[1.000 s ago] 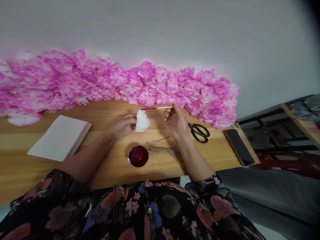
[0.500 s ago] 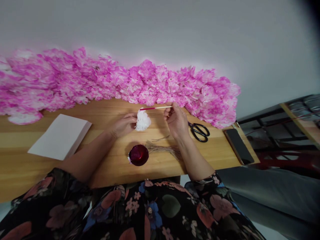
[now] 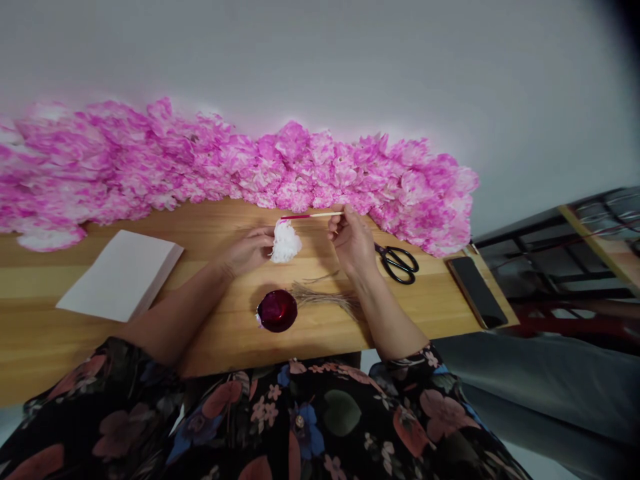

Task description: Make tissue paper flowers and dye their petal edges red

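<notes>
Between the fingers of my left hand [image 3: 250, 250] is a white ruffled paper flower [image 3: 286, 243]. My right hand [image 3: 353, 240] pinches the pale end of a thin stick [image 3: 310, 215], held nearly level. Its left half is stained dark red, and that end touches or nearly touches the flower's top edge, where a little pink shows. Below the flower stands a small bowl of dark red liquid [image 3: 277, 311]. Thin brown strands [image 3: 325, 297], possibly wire or twine, lie beside the bowl and run under my right wrist.
A long heap of pink and white paper flowers [image 3: 240, 163] lines the back of the wooden table [image 3: 220, 347] along the wall. A stack of white paper [image 3: 120, 273] lies left. Black-handled scissors [image 3: 399, 265] and a phone [image 3: 477, 292] lie right. A rack [image 3: 540, 240] stands beyond the table's right end.
The stained end of the stick has shifted very slightly along the flower's top edge. Both hands keep their grip, and the other things stay where they were.
</notes>
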The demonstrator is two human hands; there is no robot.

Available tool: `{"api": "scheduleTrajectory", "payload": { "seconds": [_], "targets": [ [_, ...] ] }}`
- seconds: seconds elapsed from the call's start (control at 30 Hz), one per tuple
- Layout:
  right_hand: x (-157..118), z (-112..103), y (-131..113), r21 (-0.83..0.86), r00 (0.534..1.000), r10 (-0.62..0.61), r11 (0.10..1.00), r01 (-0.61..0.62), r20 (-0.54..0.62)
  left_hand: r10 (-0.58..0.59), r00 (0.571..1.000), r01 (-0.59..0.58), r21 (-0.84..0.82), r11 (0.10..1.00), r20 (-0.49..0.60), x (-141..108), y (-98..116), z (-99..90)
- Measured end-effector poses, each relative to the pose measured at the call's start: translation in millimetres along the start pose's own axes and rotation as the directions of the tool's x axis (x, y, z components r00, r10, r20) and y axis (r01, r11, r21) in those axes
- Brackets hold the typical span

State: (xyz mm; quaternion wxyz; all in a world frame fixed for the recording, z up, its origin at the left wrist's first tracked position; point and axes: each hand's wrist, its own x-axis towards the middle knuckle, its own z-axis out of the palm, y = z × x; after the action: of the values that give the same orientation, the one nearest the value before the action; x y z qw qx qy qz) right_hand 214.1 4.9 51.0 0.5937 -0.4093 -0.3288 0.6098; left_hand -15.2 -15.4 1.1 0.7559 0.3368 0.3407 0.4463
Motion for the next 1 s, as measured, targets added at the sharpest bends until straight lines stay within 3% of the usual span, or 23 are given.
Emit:
{"api": "scheduleTrajectory", "payload": {
  "seconds": [0.6, 0.83, 1.0],
  "targets": [
    [-3.1, 0.8, 0.9, 0.012, 0.998, -0.044, 0.999, 0.043, 0.05, 0.017, 1.0, -0.016, -0.019, 1.0, 0.021, 1.8, -3.0, -3.4],
    [-3.8, 0.2, 1.6, -0.069, 0.998, -0.032, 0.997, 0.035, 0.049, 0.043, 0.998, -0.043, 0.002, 0.999, 0.052, 2.2, -2.8, -3.8],
    [-2.9, 1.3, -0.9, 0.005, 0.999, -0.039, 0.999, 0.039, 0.037, 0.063, 0.997, -0.064, 0.018, 0.998, 0.05, 2.8, -5.0, -6.2]
  ]
}}
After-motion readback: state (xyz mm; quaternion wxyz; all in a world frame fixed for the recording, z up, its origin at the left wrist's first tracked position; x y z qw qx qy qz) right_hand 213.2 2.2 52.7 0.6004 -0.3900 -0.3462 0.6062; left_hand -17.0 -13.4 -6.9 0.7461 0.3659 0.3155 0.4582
